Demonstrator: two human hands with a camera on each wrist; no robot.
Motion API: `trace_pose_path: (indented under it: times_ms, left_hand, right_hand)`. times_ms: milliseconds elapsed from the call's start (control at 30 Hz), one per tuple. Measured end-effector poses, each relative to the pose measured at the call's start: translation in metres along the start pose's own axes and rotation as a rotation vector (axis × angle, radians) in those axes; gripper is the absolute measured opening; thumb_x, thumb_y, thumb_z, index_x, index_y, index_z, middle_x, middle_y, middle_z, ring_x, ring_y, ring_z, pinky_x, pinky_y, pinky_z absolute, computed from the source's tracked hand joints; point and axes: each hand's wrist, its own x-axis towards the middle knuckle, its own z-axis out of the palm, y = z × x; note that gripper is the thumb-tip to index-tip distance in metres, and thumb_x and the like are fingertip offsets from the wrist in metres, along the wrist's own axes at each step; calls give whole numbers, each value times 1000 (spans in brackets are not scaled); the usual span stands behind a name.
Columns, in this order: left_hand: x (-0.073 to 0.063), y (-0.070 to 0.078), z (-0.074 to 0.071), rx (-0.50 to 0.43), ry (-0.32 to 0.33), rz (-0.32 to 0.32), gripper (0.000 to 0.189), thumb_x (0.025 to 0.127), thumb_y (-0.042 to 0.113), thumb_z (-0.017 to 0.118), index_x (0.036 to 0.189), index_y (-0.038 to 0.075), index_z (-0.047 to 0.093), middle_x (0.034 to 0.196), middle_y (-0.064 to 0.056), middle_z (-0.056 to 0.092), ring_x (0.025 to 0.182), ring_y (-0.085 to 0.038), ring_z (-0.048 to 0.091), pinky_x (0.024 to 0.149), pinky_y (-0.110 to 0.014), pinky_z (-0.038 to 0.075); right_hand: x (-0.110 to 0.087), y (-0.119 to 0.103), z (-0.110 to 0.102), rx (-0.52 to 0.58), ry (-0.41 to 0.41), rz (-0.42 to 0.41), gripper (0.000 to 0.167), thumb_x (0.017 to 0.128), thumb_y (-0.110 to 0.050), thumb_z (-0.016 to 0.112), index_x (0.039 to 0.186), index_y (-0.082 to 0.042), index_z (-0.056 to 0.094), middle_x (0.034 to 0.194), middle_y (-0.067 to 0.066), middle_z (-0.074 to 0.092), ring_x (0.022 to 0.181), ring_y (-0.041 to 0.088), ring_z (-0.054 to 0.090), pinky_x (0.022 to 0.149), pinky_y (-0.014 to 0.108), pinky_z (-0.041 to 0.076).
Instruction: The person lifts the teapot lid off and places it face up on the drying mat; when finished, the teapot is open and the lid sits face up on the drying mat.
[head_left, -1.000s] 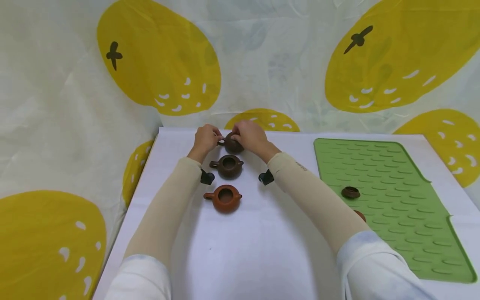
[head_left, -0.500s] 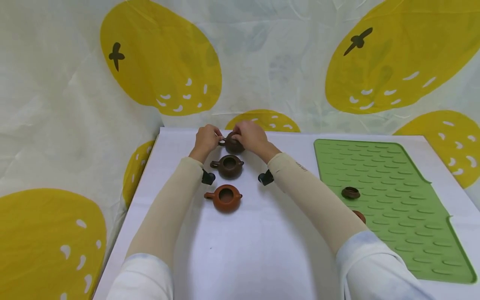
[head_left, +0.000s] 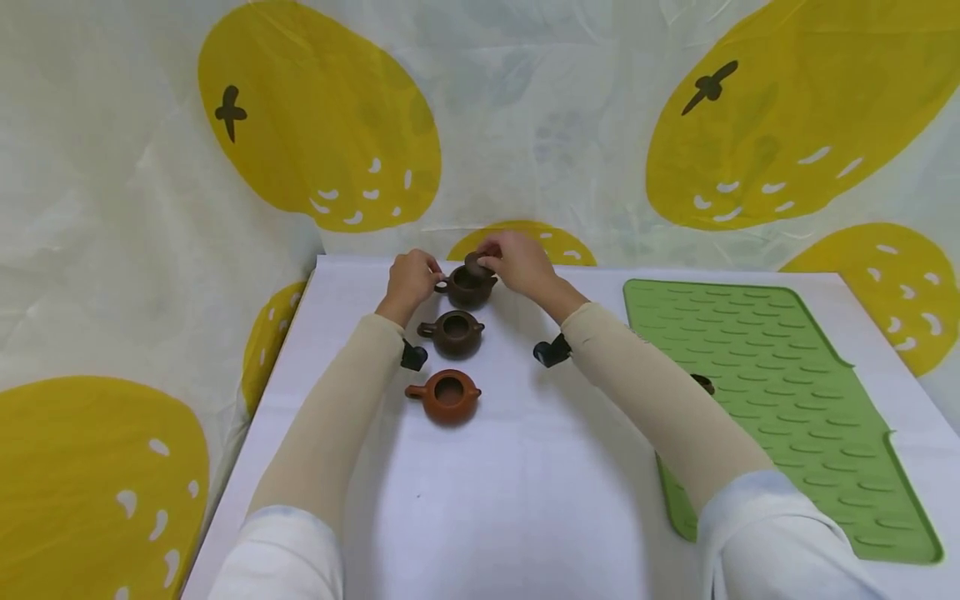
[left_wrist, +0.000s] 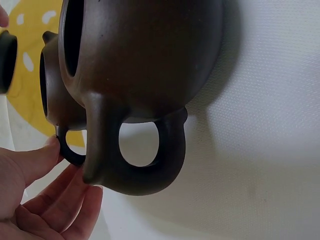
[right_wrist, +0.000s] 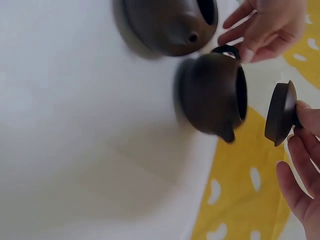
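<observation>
At the back of the table stands a dark brown teapot, its mouth uncovered. My left hand pinches its loop handle between thumb and fingers, as the left wrist view shows up close. My right hand holds a dark lid by its knob, just above and to the right of the pot's opening. In the head view the lid tilts over the rim; in the right wrist view a gap shows between lid and pot. Nearer me sit a second dark brown teapot and a reddish-brown teapot, both without lids.
A green ridged mat lies on the right of the white table. One dark lid on it is partly hidden by my right sleeve. A curtain with yellow fruit prints hangs right behind the table.
My right hand has lifted the lid off the back teapot and shifted a little right, uncovering its mouth. The right forearm now hides the reddish lid on the mat. My left hand stays at the handle.
</observation>
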Motion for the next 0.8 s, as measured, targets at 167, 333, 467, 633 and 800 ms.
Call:
trace_pose_path:
  times_ms: [167,333,467,633,800]
  left_hand:
    - [0,-1,2,4,5,2,17,98,19,69,103,5,77,107,-15,74,99,-30,61,81,-37,51]
    - [-1,-1,1,5,16,19,18,97,18,68,103,5,78,107,-16,74,104,-34,61,87,-42,52]
    - [-2,-3,0,11,15,26,18,98,18,68,104,4,77,107,-16,74,105,-35,62,89,-43,52]
    - [-2,-3,1,11,11,26,18,98,19,68,103,5,78,107,-15,75,105,-35,61,89,-43,52]
    - [-2,0,0,12,10,28,17,98,18,68,103,5,78,108,-15,74,107,-35,61,91,-43,51]
  right_hand:
    - [-12,14,-21,3,27,-18,25,99,-25,67,120,-12,72,113,8,73,106,25,64,96,41,53]
    - [-29,32,-45,1,64,-42,22,97,-22,70,115,-9,74,112,12,75,104,28,68,94,44,52]
    - [-46,47,-63,10,62,-17,23,98,-20,70,116,-8,73,115,15,74,106,31,68,93,47,53]
    - [-70,74,-84,25,63,18,22,98,-16,68,117,-6,73,116,18,74,106,34,70,89,48,53]
    - [-97,101,-103,9,49,75,25,99,-19,67,121,-7,73,118,19,74,108,33,70,85,42,51]
